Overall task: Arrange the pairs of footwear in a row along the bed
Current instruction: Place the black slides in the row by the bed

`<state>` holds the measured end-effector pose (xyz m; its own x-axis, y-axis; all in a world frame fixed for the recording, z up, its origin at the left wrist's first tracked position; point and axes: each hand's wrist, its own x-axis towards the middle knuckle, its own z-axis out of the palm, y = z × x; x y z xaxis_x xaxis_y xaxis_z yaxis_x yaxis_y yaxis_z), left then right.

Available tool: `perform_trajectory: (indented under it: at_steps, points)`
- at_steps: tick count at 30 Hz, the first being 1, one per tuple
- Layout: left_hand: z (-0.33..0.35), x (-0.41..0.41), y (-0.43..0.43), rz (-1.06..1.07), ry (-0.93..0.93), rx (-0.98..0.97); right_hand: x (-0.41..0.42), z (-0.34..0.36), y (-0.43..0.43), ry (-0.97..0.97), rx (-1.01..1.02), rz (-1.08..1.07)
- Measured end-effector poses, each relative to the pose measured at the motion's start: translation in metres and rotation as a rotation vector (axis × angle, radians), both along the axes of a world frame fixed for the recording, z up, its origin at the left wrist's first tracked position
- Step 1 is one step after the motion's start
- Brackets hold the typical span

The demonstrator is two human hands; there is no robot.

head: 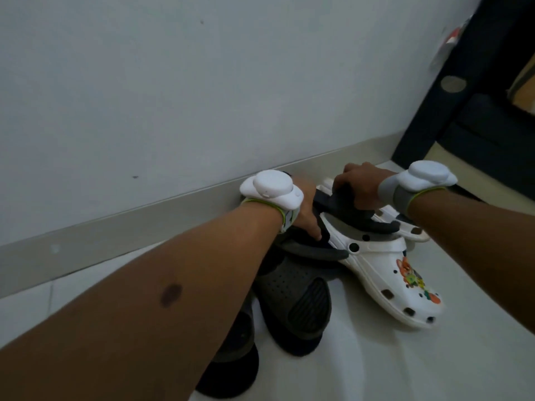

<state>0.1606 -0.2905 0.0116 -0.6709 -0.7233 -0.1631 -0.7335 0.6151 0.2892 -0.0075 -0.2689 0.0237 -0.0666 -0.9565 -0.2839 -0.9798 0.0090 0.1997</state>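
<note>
A pile of footwear lies on the pale floor against the wall. A white clog [385, 273] with colourful charms points toward me at the right; a second white clog [411, 227] lies behind it. Two dark grey clogs [292, 302] sit at the centre, one partly hidden under my left forearm. My left hand [307, 215] grips the heel of a dark slipper [312, 250] lying on top. My right hand [359, 183] is closed on another dark slipper [362, 218] resting across the white clog. Both wrists carry white devices.
A pale wall with a grey skirting board [115, 230] runs close behind the pile. A dark furniture frame [463, 82] stands at the upper right. Pale floor [376, 366] stretches toward me at the lower right.
</note>
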Motion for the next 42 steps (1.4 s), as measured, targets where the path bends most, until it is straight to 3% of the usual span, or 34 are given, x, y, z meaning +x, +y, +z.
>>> perform_trajectory:
  at_steps: [5,12,18,23,26,35,42]
  points:
    - [0.029,0.009,0.017,0.039,-0.106,-0.019,-0.006,0.028,0.036,-0.086,-0.097,0.035]
    - [0.098,0.0,0.085,-0.021,0.028,-0.125,-0.017,0.086,0.151,-0.116,-0.289,-0.036]
    - [0.146,-0.077,0.201,-0.175,0.18,-0.159,-0.081,0.142,0.308,-0.133,-0.302,-0.227]
    - [0.16,-0.188,0.32,-0.4,0.235,-0.221,-0.166,0.16,0.464,-0.002,-0.324,-0.352]
    - [0.153,-0.268,0.408,-0.56,0.247,-0.129,-0.222,0.157,0.578,0.042,-0.32,-0.465]
    - [0.088,-0.4,0.595,-0.815,0.225,-0.002,-0.303,0.094,0.795,-0.298,-0.395,-0.827]
    - [0.017,-0.445,0.683,-0.988,0.138,0.022,-0.327,0.014,0.869,-0.409,-0.452,-0.977]
